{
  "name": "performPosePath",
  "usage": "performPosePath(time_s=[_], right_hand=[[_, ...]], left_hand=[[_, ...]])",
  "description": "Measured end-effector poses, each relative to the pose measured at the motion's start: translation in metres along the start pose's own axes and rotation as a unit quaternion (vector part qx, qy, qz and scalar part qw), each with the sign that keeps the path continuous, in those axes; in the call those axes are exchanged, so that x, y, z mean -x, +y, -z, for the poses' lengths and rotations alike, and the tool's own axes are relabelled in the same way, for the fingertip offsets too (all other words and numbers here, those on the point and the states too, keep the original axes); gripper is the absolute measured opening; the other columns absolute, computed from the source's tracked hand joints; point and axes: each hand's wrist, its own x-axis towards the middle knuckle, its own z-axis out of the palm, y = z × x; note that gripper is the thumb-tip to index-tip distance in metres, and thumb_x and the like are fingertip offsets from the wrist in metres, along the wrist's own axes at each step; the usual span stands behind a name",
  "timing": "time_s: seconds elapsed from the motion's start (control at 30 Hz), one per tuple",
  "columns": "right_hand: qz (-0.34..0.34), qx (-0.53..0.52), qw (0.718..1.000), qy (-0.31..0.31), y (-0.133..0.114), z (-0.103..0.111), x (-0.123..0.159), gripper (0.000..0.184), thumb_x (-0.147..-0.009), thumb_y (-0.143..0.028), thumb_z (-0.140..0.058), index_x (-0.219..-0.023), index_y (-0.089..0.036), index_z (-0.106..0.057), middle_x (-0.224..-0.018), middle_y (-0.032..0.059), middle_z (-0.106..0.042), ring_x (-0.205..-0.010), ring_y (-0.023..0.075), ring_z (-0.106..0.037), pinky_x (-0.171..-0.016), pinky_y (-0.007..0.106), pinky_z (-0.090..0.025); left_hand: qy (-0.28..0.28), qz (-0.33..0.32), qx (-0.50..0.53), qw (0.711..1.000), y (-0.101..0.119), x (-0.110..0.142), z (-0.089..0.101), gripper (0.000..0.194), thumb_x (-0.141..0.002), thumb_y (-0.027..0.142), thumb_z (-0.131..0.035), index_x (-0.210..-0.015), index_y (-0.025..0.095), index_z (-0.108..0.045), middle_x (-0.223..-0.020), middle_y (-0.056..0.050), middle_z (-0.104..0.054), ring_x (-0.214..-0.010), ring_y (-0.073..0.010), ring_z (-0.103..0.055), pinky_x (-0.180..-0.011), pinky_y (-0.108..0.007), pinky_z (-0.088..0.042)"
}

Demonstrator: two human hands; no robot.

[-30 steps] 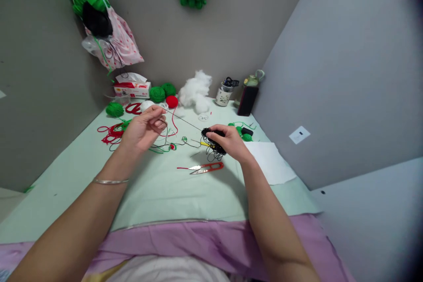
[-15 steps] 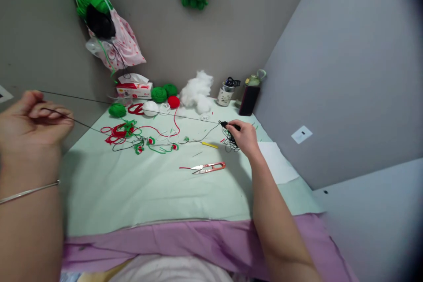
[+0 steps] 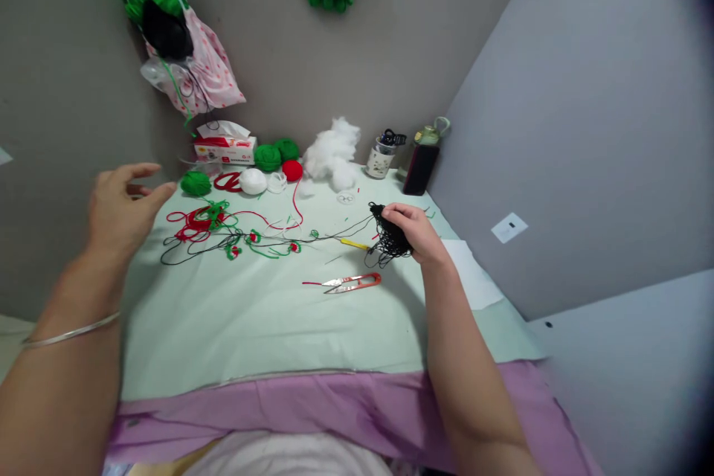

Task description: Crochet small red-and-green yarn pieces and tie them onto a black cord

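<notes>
My right hand (image 3: 416, 229) is closed on a tangled clump of black thread (image 3: 388, 238) just above the pale green cloth (image 3: 251, 320). A black strand (image 3: 184, 251) trails left from the clump across the cloth, past small red and green crocheted pieces (image 3: 253, 239). My left hand (image 3: 120, 207) hovers at the cloth's left edge with fingers spread and nothing in it. Red thread snips (image 3: 351, 282) lie in front of my right hand, and a yellow-handled hook (image 3: 352, 243) lies near the clump.
At the back stand a tissue box (image 3: 224, 149), green yarn balls (image 3: 268, 158), a red ball (image 3: 291, 170), white stuffing (image 3: 333, 151), a cup of tools (image 3: 381, 156) and a bottle (image 3: 421, 158). A bag (image 3: 193, 74) hangs on the wall. White paper (image 3: 471, 275) lies right.
My left hand let go of the taut black strand, opened and moved in toward the cloth. The strand now lies slack on the cloth. My right hand still grips the clump.
</notes>
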Motion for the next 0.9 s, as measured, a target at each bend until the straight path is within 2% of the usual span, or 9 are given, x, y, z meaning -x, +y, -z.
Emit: performPosePath(time_s=[0.07, 0.2, 0.27, 0.37, 0.43, 0.57, 0.67, 0.73, 0.9], right_hand=[[-0.016, -0.045, 0.999, -0.024, -0.005, -0.005, 0.003, 0.026, -0.070, -0.044, -0.074, -0.073, -0.020, -0.064, -0.059, -0.0040, -0.053, -0.053, 0.0110, -0.045, -0.049, 0.024, -0.030], [-0.022, -0.061, 0.997, -0.039, -0.009, -0.013, 0.008, 0.026, -0.070, -0.043, -0.075, -0.072, -0.020, -0.063, -0.060, -0.0039, -0.053, -0.054, 0.0109, -0.045, -0.050, 0.024, -0.029], [-0.026, -0.065, 0.996, -0.051, -0.010, -0.016, 0.009, 0.026, -0.071, -0.044, -0.074, -0.073, -0.020, -0.063, -0.062, -0.0033, -0.054, -0.056, 0.0118, -0.047, -0.050, 0.024, -0.030], [-0.005, -0.056, 0.997, -0.056, -0.009, -0.018, 0.009, 0.027, -0.073, -0.044, -0.073, -0.074, -0.020, -0.062, -0.064, -0.0030, -0.053, -0.059, 0.0119, -0.046, -0.052, 0.024, -0.031], [0.015, -0.048, 0.997, -0.050, -0.009, -0.019, 0.010, 0.028, -0.074, -0.046, -0.072, -0.074, -0.020, -0.061, -0.065, -0.0036, -0.052, -0.059, 0.0113, -0.044, -0.053, 0.024, -0.031], [0.046, -0.025, 0.997, -0.064, -0.008, -0.023, 0.013, 0.035, -0.077, -0.053, -0.071, -0.074, -0.020, -0.060, -0.063, -0.0050, -0.048, -0.057, 0.0099, -0.037, -0.052, 0.024, -0.028], [0.075, 0.021, 0.995, -0.070, -0.006, -0.025, 0.012, 0.037, -0.077, -0.053, -0.072, -0.069, -0.020, -0.058, -0.060, -0.0050, -0.045, -0.055, 0.0097, -0.034, -0.052, 0.025, -0.026], [0.080, 0.040, 0.995, -0.035, -0.002, -0.021, 0.009, 0.039, -0.077, -0.053, -0.071, -0.064, -0.020, -0.056, -0.058, -0.0046, -0.044, -0.055, 0.0099, -0.034, -0.052, 0.026, -0.026], [0.072, -0.026, 0.993, 0.087, 0.009, 0.002, -0.004, 0.042, -0.074, -0.051, -0.074, -0.059, -0.021, -0.048, -0.055, -0.0063, -0.037, -0.052, 0.0091, -0.029, -0.049, 0.026, -0.021]], left_hand=[[-0.042, -0.058, 0.001, 0.997, 0.004, 0.014, -0.028, 0.023, -0.074, 0.014, -0.077, -0.095, 0.020, -0.074, -0.075, 0.005, -0.062, -0.066, -0.0093, -0.048, -0.055, -0.016, -0.034], [-0.251, -0.058, 0.056, 0.965, 0.022, 0.057, -0.096, 0.016, -0.076, 0.025, -0.075, -0.089, 0.017, -0.070, -0.085, -0.001, -0.068, -0.065, -0.0108, -0.055, -0.059, -0.022, -0.043], [-0.363, -0.015, 0.069, 0.929, 0.028, 0.080, -0.128, 0.020, -0.079, 0.028, -0.073, -0.094, 0.018, -0.066, -0.094, -0.003, -0.070, -0.064, -0.0112, -0.058, -0.058, -0.025, -0.043], [-0.473, 0.039, 0.108, 0.873, 0.028, 0.106, -0.161, 0.027, -0.081, 0.035, -0.071, -0.100, 0.020, -0.060, -0.109, -0.007, -0.069, -0.072, -0.0149, -0.065, -0.060, -0.027, -0.044], [-0.520, 0.047, 0.131, 0.843, 0.024, 0.116, -0.172, 0.027, -0.084, 0.039, -0.068, -0.100, 0.020, -0.060, -0.092, -0.004, -0.068, -0.073, -0.0159, -0.064, -0.064, -0.029, -0.045], [-0.509, 0.044, 0.148, 0.847, 0.015, 0.122, -0.178, 0.022, -0.090, 0.041, -0.061, -0.086, 0.019, -0.066, -0.058, 0.004, -0.050, -0.058, -0.0118, -0.048, -0.062, -0.027, -0.038], [-0.504, 0.090, 0.211, 0.833, 0.017, 0.120, -0.172, 0.019, -0.087, 0.036, -0.065, -0.085, 0.018, -0.068, -0.058, 0.005, -0.045, -0.050, -0.0082, -0.036, -0.053, -0.025, -0.030], [-0.483, 0.134, 0.273, 0.821, 0.023, 0.112, -0.161, 0.014, -0.083, 0.029, -0.070, -0.082, 0.016, -0.068, -0.062, 0.005, -0.047, -0.047, -0.0052, -0.029, -0.049, -0.023, -0.027], [-0.294, 0.179, 0.436, 0.832, 0.043, 0.070, -0.113, 0.012, -0.089, 0.012, -0.062, -0.077, 0.015, -0.062, -0.051, 0.008, -0.031, -0.043, -0.0047, -0.030, -0.046, -0.019, -0.031]])
